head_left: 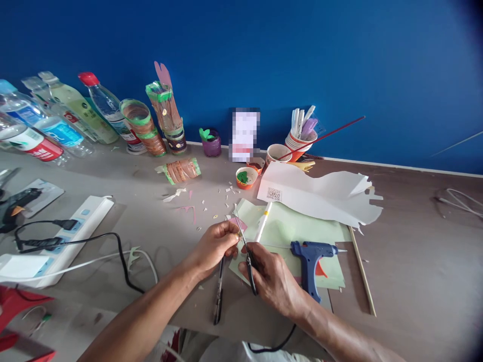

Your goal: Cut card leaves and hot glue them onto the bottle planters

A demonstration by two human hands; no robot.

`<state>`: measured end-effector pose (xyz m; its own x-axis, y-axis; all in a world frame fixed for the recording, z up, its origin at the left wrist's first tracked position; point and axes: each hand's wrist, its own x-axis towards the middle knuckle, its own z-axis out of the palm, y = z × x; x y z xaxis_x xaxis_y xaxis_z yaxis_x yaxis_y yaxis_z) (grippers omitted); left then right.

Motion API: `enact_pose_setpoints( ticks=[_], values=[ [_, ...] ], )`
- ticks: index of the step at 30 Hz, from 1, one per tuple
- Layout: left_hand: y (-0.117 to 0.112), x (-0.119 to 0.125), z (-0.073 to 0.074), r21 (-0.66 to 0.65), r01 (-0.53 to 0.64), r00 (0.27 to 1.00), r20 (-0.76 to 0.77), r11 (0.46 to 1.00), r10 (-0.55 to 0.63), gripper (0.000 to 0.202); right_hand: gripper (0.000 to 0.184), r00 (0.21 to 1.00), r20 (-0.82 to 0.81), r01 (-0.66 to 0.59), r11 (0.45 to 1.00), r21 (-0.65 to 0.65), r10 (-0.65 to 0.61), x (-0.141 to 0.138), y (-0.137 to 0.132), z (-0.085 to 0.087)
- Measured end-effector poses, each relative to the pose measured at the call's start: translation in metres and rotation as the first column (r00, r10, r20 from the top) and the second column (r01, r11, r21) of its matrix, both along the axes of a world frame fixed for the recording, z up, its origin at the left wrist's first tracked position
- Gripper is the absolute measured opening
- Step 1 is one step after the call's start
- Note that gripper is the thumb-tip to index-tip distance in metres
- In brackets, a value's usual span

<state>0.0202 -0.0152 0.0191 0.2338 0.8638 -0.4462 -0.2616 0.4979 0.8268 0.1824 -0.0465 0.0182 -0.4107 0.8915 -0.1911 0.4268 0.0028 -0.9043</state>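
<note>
My right hand (272,280) is closed round a pair of small black-handled scissors (245,251), blades pointing up and away. My left hand (217,245) pinches a small pink paper scrap (239,224) right at the blades. Both hands hover over a pale green sheet (287,231) near the table's front edge. A black pen (219,294) lies under my left wrist. A blue hot glue gun (311,259) stands on the green sheet just right of my right hand. A white glue stick (263,221) lies on the sheet beyond the scissors.
White cut paper (317,196) lies behind the green sheet. Paint cups (246,177), a cup of brushes (301,136), decorated bottle pieces (166,113) and plastic bottles (56,125) line the blue wall. A white power strip (71,236) with black cable sits left; a thin wooden stick (363,271) right.
</note>
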Motion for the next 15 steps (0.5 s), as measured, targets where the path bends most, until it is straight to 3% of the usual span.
enact_pose_setpoints(
  ticks=[15],
  values=[
    [0.0019,-0.0063,0.0014,0.086,0.065,0.986,-0.157,0.994,-0.051,0.011,0.010,0.999,-0.029,-0.022,1.000,-0.021,0.021,0.0021,0.0005,0.0036]
  ],
)
